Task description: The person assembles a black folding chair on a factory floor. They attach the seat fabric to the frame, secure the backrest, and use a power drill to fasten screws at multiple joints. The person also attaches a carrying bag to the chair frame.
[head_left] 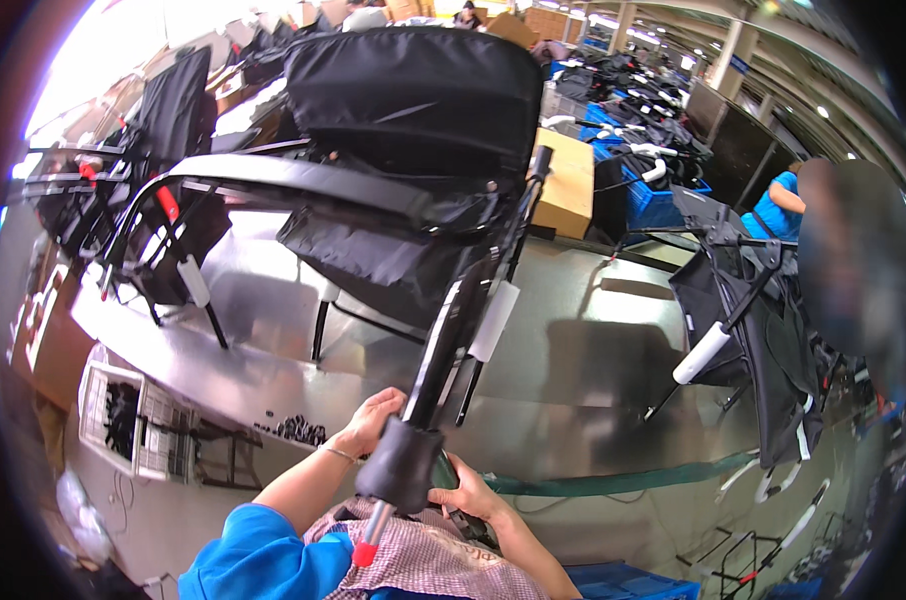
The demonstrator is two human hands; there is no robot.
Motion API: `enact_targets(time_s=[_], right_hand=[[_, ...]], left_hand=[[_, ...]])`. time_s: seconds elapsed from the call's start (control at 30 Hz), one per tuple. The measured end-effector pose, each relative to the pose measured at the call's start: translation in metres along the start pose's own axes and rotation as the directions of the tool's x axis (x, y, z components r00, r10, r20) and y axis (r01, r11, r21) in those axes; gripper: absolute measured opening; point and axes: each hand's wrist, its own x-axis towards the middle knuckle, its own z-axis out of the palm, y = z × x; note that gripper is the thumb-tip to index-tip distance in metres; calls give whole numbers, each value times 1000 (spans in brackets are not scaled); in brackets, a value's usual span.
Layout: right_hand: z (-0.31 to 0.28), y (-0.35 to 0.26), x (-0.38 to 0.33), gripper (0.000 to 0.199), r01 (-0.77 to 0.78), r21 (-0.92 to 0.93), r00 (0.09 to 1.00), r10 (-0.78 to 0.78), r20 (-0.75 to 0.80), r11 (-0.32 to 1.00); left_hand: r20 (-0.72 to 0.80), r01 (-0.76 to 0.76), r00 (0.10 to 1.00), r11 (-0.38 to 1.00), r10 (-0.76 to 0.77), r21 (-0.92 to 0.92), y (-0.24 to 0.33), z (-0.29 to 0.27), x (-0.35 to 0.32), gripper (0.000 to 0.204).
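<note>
Black sleeve [401, 468] with a red-tipped rod [376, 525] sits between left hand [371, 422] and right hand [468, 490]; whether their partly hidden fingers pinch anything, I cannot tell.

Metal worktable [518, 425], grey floor [593, 535], pillar [737, 58], ceiling lights [687, 62]

Black fabric [413, 95]; silver rod [377, 525], red tip [364, 555]; blue sleeve [263, 555]; pinkish checked apron [423, 562].

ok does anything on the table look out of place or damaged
No clear damage shows. The one untidy spot is the cluster of small black parts by the near edge of the metal table, left of the left hand: they appear to lie loose, with no container visible around them.
</note>
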Motion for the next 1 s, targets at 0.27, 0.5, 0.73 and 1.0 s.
enact_targets(time_s=[0.27, 0.5, 0.73, 1.0], right_hand=[[17, -14, -3, 76, -79, -68, 996, 77, -33, 995], [47, -26, 41, 84, 53, -192, 994, -34, 104, 980], [103, -53, 87, 79, -58, -15, 979, 60, 193, 998], [133, -31, 118, 81, 20, -116, 995, -9, 98, 993]], left_hand=[[139, -144, 985, 920, 100, 366, 30, -5, -25, 26], [150, -48, 988, 875, -28, 482, 93, -53, -44, 21], [144, -25, 989, 897, -43, 442, 142, -103, -72, 23], [-78, 55, 954, 86, 289, 995, 117, -266, -70, 19]])
